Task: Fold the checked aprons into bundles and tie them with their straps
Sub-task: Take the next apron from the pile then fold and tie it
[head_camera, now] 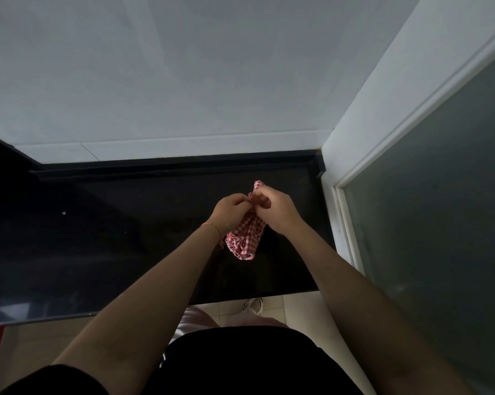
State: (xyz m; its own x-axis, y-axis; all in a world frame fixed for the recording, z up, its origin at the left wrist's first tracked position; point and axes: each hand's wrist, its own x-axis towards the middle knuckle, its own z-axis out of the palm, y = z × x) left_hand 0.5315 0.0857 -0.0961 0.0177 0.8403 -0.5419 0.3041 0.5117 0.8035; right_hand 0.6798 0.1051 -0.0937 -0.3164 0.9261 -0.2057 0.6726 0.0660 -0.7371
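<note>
This looks like a home kitchen or utility corner: a glossy black stone desk (126, 238) with a raised back lip runs along a plain white wall (183, 67), beside a white-framed frosted-glass door (440, 209), above a pale tiled floor (294, 306).

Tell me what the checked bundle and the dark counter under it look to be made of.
The apron bundle, held by the left hand and right hand, looks like thin woven cloth, likely cotton: matte, red-and-white check, soft creases. The counter looks like polished dark stone or glass; faint reflections show, but the exact material cannot be told.
</note>
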